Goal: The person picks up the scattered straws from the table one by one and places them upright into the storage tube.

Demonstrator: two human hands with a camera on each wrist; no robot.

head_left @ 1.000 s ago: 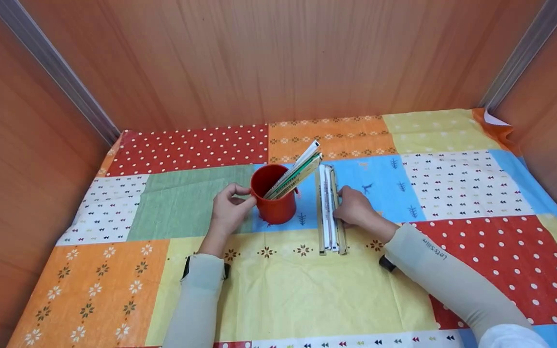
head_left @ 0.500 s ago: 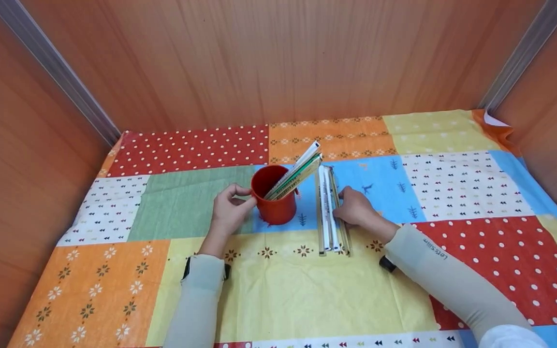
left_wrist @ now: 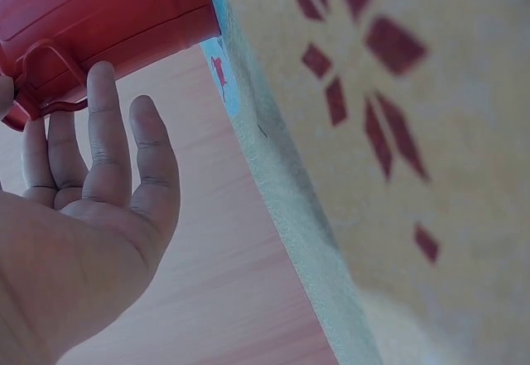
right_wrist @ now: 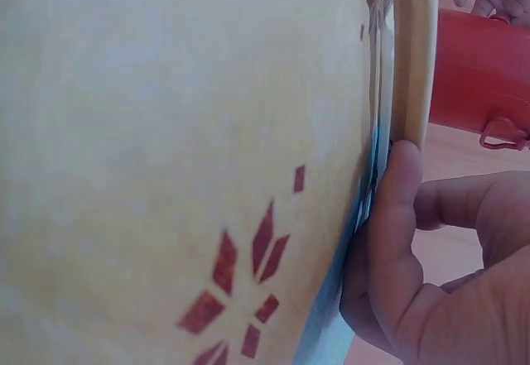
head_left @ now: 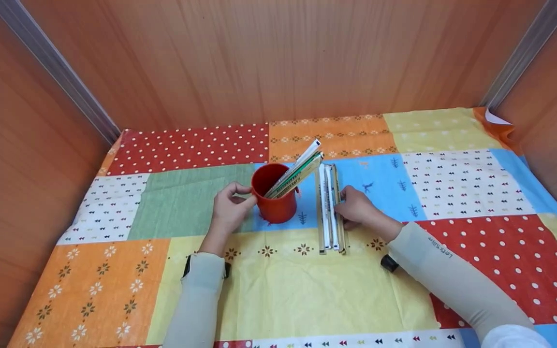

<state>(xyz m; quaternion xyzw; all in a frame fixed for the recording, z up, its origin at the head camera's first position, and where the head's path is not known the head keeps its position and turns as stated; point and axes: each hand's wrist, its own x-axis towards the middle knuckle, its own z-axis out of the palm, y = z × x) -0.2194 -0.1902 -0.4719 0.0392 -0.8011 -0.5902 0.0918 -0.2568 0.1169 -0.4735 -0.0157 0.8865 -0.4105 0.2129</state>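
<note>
Your left hand (head_left: 230, 208) pinches the cylindrical red plastic-looking cup (head_left: 278, 211). Beside it, your right hand (head_left: 357, 208) sets bent fingers against the outermost slim tan stick (head_left: 341, 237) — pinch unclear — whose near end just swung back toward the white sticks (head_left: 333, 222), so it seems not yet freed.

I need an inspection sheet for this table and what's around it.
Surface: patchwork tablecloth, turned up at its far right corner.
Job's things: red cup upright, several slim sticks leaning out to the right; loose sticks lie side by side to the cup's right.
Clutter: nothing seen.
Left hand: pinches the red cup at its left side.
Right hand: touches the loose sticks' right edge; pinching or not, I cannot tell.
Cables: nothing seen.
Surroundings: wood-grain panels on the left, far and right sides, metal strips at the corners.
</note>
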